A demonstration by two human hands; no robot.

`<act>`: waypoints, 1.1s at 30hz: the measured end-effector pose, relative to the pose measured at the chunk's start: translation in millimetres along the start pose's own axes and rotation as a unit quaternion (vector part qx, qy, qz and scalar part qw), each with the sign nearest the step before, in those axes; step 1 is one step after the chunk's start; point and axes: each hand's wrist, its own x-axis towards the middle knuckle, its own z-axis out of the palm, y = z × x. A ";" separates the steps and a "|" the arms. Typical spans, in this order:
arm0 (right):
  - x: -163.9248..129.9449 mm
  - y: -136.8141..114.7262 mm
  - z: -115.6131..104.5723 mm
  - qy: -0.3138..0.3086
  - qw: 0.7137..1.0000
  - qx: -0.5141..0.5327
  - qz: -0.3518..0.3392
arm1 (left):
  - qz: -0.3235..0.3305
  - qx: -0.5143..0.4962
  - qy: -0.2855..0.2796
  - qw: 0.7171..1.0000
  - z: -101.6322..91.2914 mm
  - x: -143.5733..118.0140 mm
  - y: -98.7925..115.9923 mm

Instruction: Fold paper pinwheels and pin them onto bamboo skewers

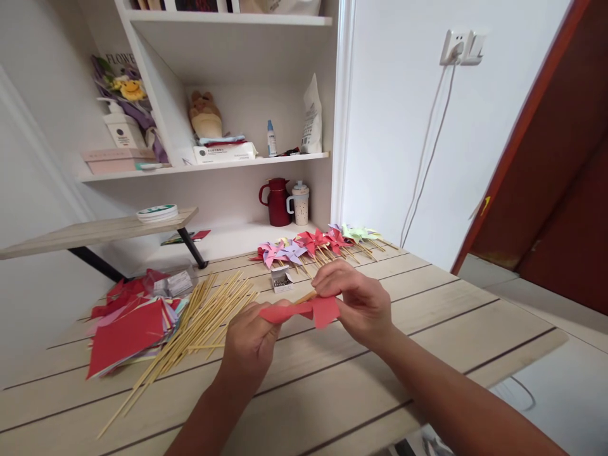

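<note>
A: What's in the hands?

B: A red paper piece (304, 310), part-folded, held just above the tabletop (427, 291) near its middle. Left hand (249, 342) pinches the paper's left end, fingers closed on it. Right hand (358, 301) comes over the top at the right end, fingers (332, 278) curled and closed on the paper. A thin wooden stick (306, 296) pokes out from under the right fingers; can't tell which hand actually grips it.

A: Which way does the paper run?

B: Long axis approx left-to-right, between the two hands. The stick tip angles toward the left & slightly down, sitting just behind the paper's top edge. Both hands touch the paper; the right is nearer the stick.

A: What's around them?

B: Left of the left hand, a loose pile of sticks (199, 323) fans toward the near-left corner. Beyond that, a stack of paper squares (128, 329), mostly red, by the left edge. Just behind the hands, a small open box (281, 278), contents too small to tell. Further back, a row of finished pinwheels (313, 244) along the far edge, pink, lilac, red, green.

A: Room to move?

B: Bare tabletop in front of and to the right of the hands, out to the right edge. Left side is crowded w/ sticks. The box is near the paper but not touching.

A: Anything else?

B: Shelves behind, w/ a red jug (276, 201) & a cup (299, 202).
</note>
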 end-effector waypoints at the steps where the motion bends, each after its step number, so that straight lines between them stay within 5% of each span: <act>1: -1.0 0.3 0.4 0.004 1.000 0.013 0.006 | 0.011 0.014 0.005 1.000 -0.4 0.5 0.0; 33: 1.9 -7.8 -3.7 -0.020 0.998 -0.063 -0.002 | 0.149 0.212 0.047 0.965 -1.2 4.5 10.2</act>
